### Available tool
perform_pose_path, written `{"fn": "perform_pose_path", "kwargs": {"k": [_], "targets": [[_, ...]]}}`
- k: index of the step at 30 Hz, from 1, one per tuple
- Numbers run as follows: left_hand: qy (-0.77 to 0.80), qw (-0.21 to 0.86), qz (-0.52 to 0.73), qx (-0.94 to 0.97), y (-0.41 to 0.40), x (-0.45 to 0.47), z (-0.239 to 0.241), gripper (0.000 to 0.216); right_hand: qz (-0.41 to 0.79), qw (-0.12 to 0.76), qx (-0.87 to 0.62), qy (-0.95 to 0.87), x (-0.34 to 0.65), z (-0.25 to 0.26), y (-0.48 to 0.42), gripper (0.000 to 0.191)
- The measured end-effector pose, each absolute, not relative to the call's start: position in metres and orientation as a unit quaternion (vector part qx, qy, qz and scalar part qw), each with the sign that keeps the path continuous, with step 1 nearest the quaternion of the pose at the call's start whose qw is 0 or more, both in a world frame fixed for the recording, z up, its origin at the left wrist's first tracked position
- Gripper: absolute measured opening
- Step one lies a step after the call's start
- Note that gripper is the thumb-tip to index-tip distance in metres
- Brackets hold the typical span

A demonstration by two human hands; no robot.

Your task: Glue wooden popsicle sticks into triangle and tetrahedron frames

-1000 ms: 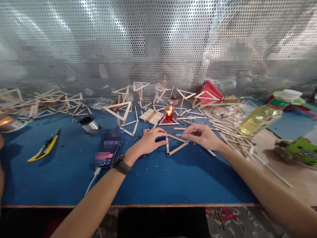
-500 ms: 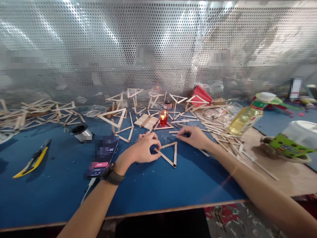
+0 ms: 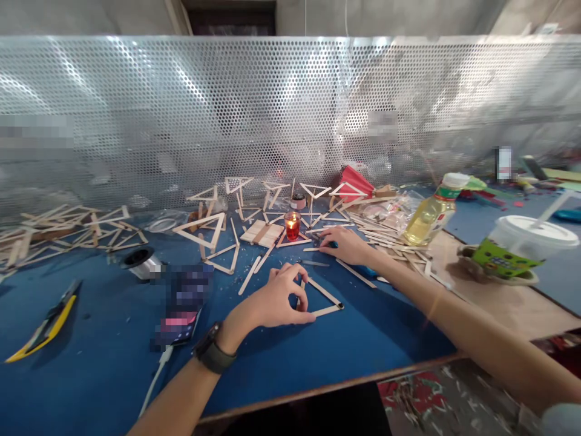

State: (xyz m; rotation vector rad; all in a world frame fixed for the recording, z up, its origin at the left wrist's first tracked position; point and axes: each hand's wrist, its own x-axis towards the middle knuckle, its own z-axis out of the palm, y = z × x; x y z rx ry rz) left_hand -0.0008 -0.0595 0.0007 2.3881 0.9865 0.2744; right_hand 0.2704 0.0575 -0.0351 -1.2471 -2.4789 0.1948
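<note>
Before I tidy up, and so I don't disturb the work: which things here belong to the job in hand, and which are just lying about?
In hand: stick triangle, pinched by the left hand; loose sticks beside the right hand.
Lying about: yellow knife, phone, silver spool, oil bottle, lidded cup.

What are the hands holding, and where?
The left hand pinches the stick triangle at its left corner. The right hand rests by loose sticks; hold unclear.

Stick triangle — nearer, turned
</note>
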Motion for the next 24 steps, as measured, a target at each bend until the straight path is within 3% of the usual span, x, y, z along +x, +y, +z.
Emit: {"fn": "perform_pose_path", "kwargs": {"k": [5, 10, 17, 20, 24], "targets": [[0.396, 0.233, 0.130, 0.879, -0.054, -0.003, 0.000, 0.042, 0.069, 0.139, -0.411, -0.899, 0.267, -0.036, 0.064, 0.027], [0.518, 0.079, 0.215, 0.824, -0.029, -0.026, 0.000, 0.028, 0.026, 0.121, -0.413, -0.902, 0.263, -0.042, 0.065, 0.034], [0.619, -0.079, 0.328, 0.709, -0.011, -0.053, 0.003, 0.014, 0.005, 0.147, -0.398, -0.905, 0.254, -0.040, 0.059, 0.029], [0.599, -0.060, 0.313, 0.735, -0.014, -0.049, 0.002, 0.018, 0.005, 0.168, -0.372, -0.913, 0.256, -0.039, 0.059, 0.033], [0.563, 0.033, 0.163, 0.809, -0.023, -0.035, -0.002, 0.032, 0.031, 0.234, -0.336, -0.912, 0.257, -0.037, 0.057, 0.037]]}}
